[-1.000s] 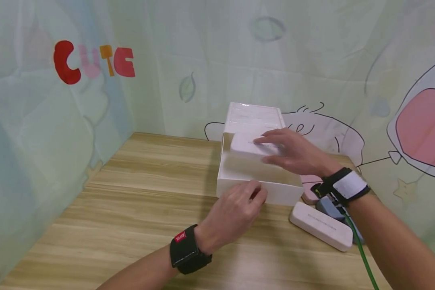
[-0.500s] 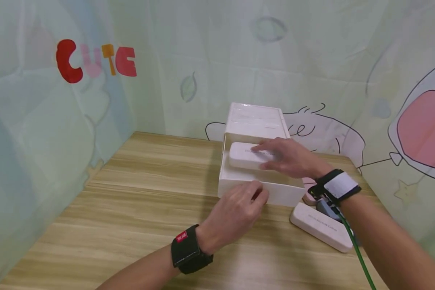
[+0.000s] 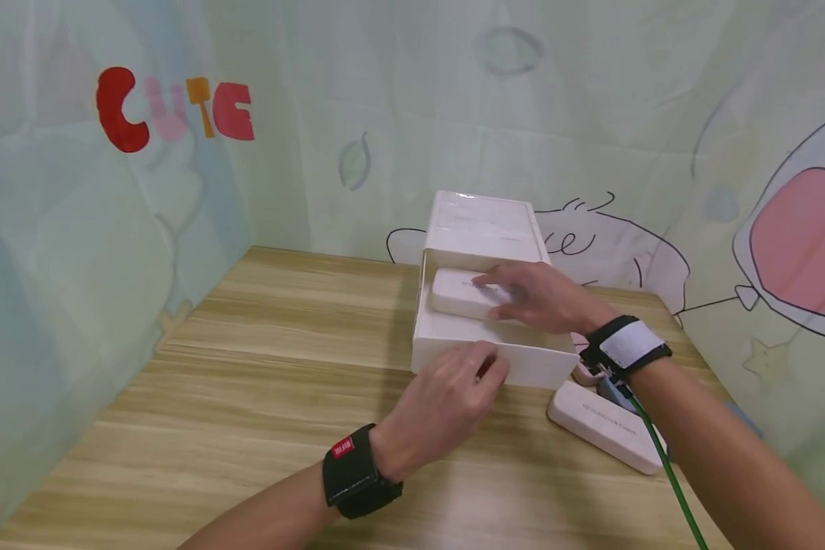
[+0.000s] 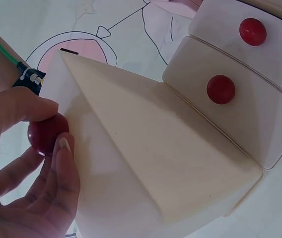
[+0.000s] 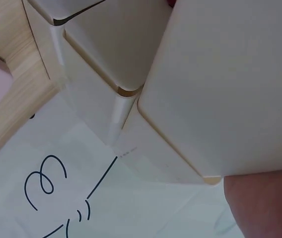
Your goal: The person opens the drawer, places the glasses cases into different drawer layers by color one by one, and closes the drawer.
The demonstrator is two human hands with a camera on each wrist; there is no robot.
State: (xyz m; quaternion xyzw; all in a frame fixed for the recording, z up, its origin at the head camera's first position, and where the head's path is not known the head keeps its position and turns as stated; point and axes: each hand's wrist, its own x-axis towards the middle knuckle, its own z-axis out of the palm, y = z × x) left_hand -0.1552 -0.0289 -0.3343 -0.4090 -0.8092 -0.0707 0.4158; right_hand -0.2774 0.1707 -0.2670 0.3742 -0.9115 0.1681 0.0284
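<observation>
In the head view a small white cabinet has its top drawer pulled out. My left hand is at the drawer's front; in the left wrist view its thumb and fingers pinch a round red knob. My right hand grips a white oblong case with small lettering, which lies inside the drawer near its back. The thumb is on the case's near side and the fingers reach over its top. A bit of the right hand shows in the right wrist view, its fingers hidden.
A second white case lies on the wooden table right of the drawer. Behind it, partly under my right forearm, are a blue case and a pink one. Lower drawers have red knobs. A printed curtain surrounds the table.
My right hand has lowered the white case from above the drawer's rim down into it, and the wrist has shifted slightly left. The left hand has stayed at the knob.
</observation>
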